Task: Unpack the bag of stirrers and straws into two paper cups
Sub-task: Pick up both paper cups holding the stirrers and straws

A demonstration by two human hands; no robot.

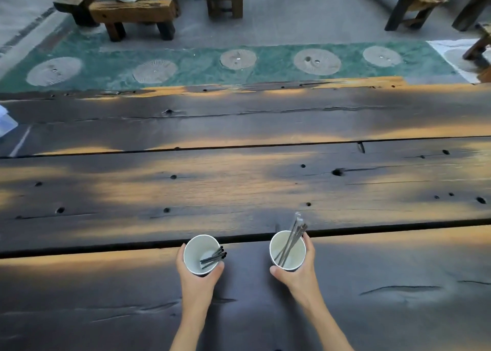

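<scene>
Light: dim, soft daylight, cool overall. Warm orange patches lie across the wooden table [239, 180] in uneven bands, between broad dark blotchy shadows; the source cannot be told. Near plank almost wholly in shade. Both forearms evenly lit, no hard shadow edges. Dull sheen on the far planks, no strong glare. Wide-angle bowing: table edges and plank seams curve toward the left and right borders. Overall slightly soft; far benches [132, 13] smeared.
</scene>
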